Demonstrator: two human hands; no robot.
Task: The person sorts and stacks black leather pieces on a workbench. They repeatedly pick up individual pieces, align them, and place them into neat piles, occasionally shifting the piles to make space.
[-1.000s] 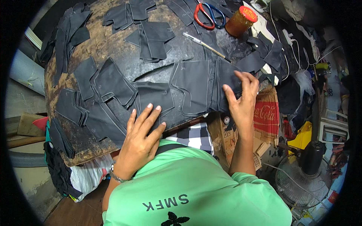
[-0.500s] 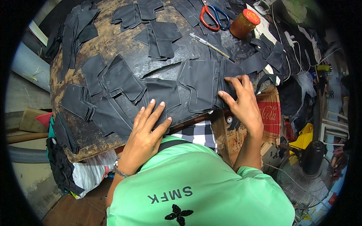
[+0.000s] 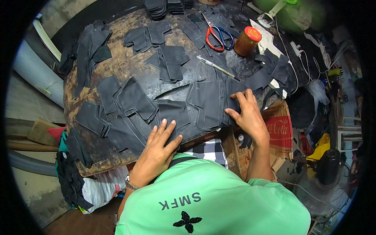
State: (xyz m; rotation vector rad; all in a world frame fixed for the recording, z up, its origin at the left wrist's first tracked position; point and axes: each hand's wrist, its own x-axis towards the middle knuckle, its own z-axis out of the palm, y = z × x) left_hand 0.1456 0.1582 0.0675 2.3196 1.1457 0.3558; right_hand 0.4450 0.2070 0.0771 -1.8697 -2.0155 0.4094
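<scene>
My left hand (image 3: pixel 158 147) lies flat, fingers together, on a black cut fabric piece (image 3: pixel 172 113) near the front edge of the worn wooden table (image 3: pixel 129 70). My right hand (image 3: pixel 246 113) presses on the right edge of a larger black piece with pale marked outlines (image 3: pixel 207 103); its fingers curl over the stacked edges there. Neither hand lifts anything. More black pieces overlap to the left of my left hand (image 3: pixel 131 100).
Red and blue handled scissors (image 3: pixel 215 37), a pen (image 3: pixel 215 66) and an orange jar with a red lid (image 3: pixel 246 41) lie at the back right. Stacks of black pieces (image 3: pixel 164 58) cover the table. A red cardboard box (image 3: pixel 278 129) and a fan (image 3: pixel 327 168) stand right.
The view has tilted so the table sits lower in frame. My left hand's fingers have closed together on the fabric, and my right hand has shifted slightly along the piece's right edge.
</scene>
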